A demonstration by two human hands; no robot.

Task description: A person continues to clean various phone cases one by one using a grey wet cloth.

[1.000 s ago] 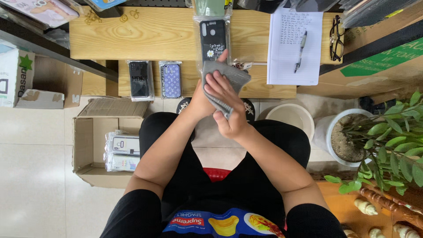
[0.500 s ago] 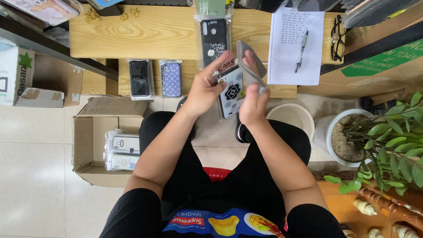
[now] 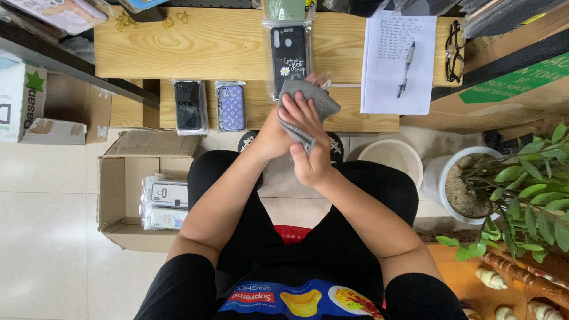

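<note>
Both hands meet above my lap, in front of the wooden bench (image 3: 207, 41). My left hand (image 3: 299, 115) lies on top with its fingers pressed flat on a folded grey cloth (image 3: 323, 98). My right hand (image 3: 311, 166) grips the cloth bundle from below. Whatever the cloth is wrapped around is hidden. Just beyond my fingertips lies a black phone case with a daisy print (image 3: 288, 53) in a clear sleeve.
On the bench's lower shelf lie a sleeved black case (image 3: 188, 105) and a purple patterned case (image 3: 230, 106). A lined sheet (image 3: 385, 71) with a pen (image 3: 406, 68) and glasses (image 3: 453, 59) lie to the right. A cardboard box (image 3: 112, 195) of packaged cases stands left; white pots and a plant (image 3: 521, 195) stand right.
Half a second ago my hands were apart, showing a patterned phone case in my left and the cloth in my right. Now they are pressed together with the cloth covering the case.
</note>
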